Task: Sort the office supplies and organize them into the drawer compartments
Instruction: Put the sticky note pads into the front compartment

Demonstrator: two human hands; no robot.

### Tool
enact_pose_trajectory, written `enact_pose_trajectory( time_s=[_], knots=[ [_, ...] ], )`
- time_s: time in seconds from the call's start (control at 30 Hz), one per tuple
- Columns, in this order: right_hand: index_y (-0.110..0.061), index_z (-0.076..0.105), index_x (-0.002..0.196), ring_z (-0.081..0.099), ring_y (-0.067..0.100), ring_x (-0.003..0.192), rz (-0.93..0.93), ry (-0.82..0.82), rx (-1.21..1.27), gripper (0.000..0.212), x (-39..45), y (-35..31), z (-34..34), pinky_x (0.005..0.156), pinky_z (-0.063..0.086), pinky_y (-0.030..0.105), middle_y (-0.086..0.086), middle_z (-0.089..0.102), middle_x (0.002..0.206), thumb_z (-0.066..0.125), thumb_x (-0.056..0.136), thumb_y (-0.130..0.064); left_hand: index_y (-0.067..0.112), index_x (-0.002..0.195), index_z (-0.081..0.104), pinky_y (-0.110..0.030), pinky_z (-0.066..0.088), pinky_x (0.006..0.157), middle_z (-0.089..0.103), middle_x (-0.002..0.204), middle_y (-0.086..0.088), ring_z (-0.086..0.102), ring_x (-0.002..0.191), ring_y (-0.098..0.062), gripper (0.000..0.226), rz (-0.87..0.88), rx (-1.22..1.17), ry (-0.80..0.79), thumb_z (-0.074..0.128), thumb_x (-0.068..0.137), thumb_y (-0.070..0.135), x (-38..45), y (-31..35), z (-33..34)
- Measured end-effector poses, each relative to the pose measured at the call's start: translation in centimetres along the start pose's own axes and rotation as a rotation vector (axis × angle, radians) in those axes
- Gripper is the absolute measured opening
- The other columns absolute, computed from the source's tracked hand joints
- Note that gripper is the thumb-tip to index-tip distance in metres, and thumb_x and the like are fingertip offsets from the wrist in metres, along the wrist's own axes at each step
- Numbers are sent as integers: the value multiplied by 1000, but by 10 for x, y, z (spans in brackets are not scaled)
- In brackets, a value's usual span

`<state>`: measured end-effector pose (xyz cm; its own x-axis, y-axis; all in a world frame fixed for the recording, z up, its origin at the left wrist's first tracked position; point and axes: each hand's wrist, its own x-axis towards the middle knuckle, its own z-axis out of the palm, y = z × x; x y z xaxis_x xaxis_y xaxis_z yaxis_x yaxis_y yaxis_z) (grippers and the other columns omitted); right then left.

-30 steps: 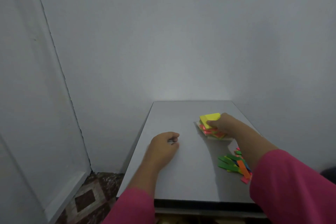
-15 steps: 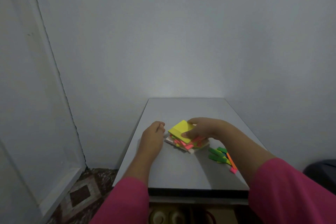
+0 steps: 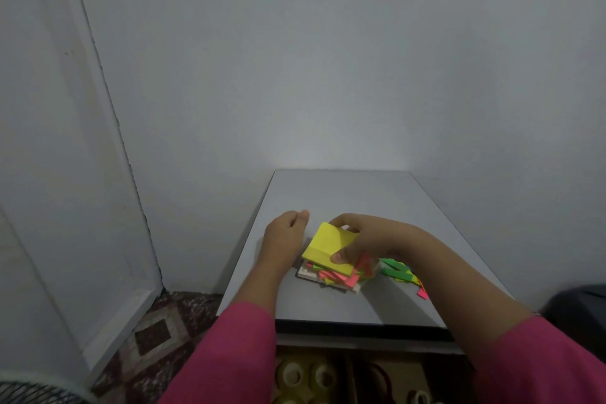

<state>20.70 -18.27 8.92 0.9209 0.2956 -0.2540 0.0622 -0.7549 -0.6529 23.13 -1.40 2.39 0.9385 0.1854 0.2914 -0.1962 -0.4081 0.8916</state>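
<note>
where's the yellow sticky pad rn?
Head view: the yellow sticky pad sits mid-table, gripped by the right hand atop a heap of coloured slips, with the left hand just to its left.

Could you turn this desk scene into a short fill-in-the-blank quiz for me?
1. The right hand holds a pad of sticky notes whose colour is ____.
2. Both sleeves of the person are ____.
3. The loose green strips lie on the table to the ____ of the pad.
4. The left hand rests on the table and holds ____.

Missing words: yellow; pink; right; nothing
</note>
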Motion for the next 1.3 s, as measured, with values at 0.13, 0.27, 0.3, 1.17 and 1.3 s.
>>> enact_pose_trajectory(
  time_s=[0.13, 0.27, 0.3, 1.17, 1.3],
  knots=[
    [-33, 53, 124, 44, 26, 119, -83, 219, -147, 67, -5, -3, 3, 94, 45, 36, 4, 46, 129, 86, 66, -27, 0, 89, 63, -31, 41, 74, 57, 85, -9, 50, 80, -15, 37, -6, -154, 22, 47, 99, 32, -9, 1, -7],
    [-36, 58, 110, 38, 20, 124, -176, 385, -148, 57, -10, -2, 10, 92, 40, 32, -1, 47, 129, 87, 62, -26, 9, 94, 69, -16, 41, 75, 65, 94, 3, 56, 87, -2, 28, 49, -267, 17, 50, 98, 29, -30, 10, -13],
    [-36, 59, 110, 40, 19, 123, -186, 410, -123, 55, -10, -1, 12, 89, 40, 31, -2, 48, 129, 86, 64, -24, 8, 90, 70, -18, 41, 75, 64, 93, 3, 56, 87, -1, 30, 61, -261, -1, 52, 97, 32, -35, 10, -13],
    [-14, 67, 107, 60, 17, 88, 90, 502, -268, 37, -54, 13, 38, 73, 48, 30, 4, 64, 101, 59, 88, -46, 6, 81, 61, -18, 46, 57, 62, 70, -7, 58, 63, -13, 30, -148, -339, 81, 45, 101, 23, -46, 3, -24],
    [-15, 67, 110, 60, 14, 85, 97, 540, -241, 37, -52, 13, 40, 71, 49, 27, 2, 63, 101, 59, 88, -44, 9, 85, 56, -31, 49, 67, 63, 71, -8, 60, 62, -15, 28, -173, -476, 179, 39, 103, 22, -45, 4, -26]
  ],
)
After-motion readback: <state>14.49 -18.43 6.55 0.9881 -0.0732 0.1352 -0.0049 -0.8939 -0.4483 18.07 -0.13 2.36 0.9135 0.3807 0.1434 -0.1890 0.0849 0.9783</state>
